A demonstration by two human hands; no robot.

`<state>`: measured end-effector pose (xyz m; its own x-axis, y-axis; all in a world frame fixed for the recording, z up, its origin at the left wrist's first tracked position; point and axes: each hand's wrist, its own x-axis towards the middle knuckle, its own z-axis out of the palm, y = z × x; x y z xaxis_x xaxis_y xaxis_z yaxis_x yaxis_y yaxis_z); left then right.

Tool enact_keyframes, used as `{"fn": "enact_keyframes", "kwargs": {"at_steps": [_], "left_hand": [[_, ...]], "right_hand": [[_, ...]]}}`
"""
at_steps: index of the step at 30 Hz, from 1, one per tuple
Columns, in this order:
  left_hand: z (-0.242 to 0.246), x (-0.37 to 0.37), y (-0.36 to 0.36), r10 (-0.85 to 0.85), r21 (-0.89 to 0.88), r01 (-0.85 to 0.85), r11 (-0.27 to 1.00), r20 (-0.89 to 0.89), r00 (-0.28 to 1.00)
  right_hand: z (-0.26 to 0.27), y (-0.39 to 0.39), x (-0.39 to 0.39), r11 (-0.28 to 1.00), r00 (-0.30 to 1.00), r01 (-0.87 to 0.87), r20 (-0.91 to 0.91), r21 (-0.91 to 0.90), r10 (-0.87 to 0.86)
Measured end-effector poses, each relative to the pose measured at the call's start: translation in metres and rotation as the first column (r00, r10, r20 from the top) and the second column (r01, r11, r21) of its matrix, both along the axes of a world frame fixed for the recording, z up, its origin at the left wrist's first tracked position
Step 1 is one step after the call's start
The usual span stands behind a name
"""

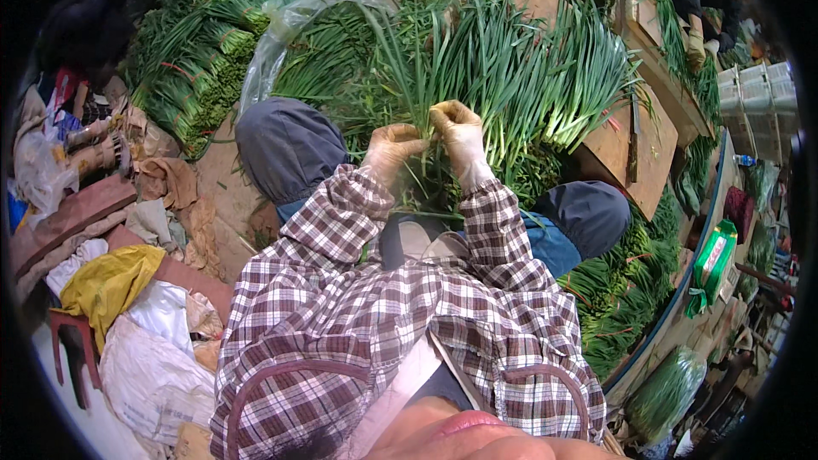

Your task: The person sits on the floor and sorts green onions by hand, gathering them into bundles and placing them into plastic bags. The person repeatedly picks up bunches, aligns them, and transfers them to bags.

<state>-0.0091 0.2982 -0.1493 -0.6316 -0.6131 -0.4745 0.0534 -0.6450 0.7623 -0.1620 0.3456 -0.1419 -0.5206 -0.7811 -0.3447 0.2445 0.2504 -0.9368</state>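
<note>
My left hand [393,152] and my right hand [459,135], both in pale, stained gloves, meet fingertip to fingertip in front of my lap. Between them they pinch a few upright green chive stalks [416,92], whose leaves fan out away from me. The stalk ends are partly hidden behind my fingers. Just beyond and to the right of my right hand lies a broad row of loose chives [492,70], white ends towards me. A thicker clump of chives [585,80] rests at the row's right end.
Tied chive bundles [198,70] are stacked at left, with more bundles [626,287] by my right knee. A clear plastic sheet [262,57] curves beside the pile. Wooden boards [629,140] stand at right. Sacks and a yellow cloth [112,281] lie at left. Another person's hands [702,48] work at upper right.
</note>
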Motion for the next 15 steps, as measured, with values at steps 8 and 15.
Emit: {"fn": "enact_keyframes", "kwargs": {"at_steps": [8, 15], "left_hand": [[-0.002, 0.003, -0.001, 0.007, -0.054, -0.008, 0.999, -0.01, 1.0], [0.003, 0.005, 0.002, 0.081, -0.091, -0.071, 0.993, 0.105, 0.991]], "right_hand": [[0.014, -0.007, -0.01, 0.983, 0.983, -0.182, 0.0, -0.033, 0.182], [0.021, -0.006, -0.017, 0.972, 0.94, 0.17, -0.269, -0.16, -0.208]]}}
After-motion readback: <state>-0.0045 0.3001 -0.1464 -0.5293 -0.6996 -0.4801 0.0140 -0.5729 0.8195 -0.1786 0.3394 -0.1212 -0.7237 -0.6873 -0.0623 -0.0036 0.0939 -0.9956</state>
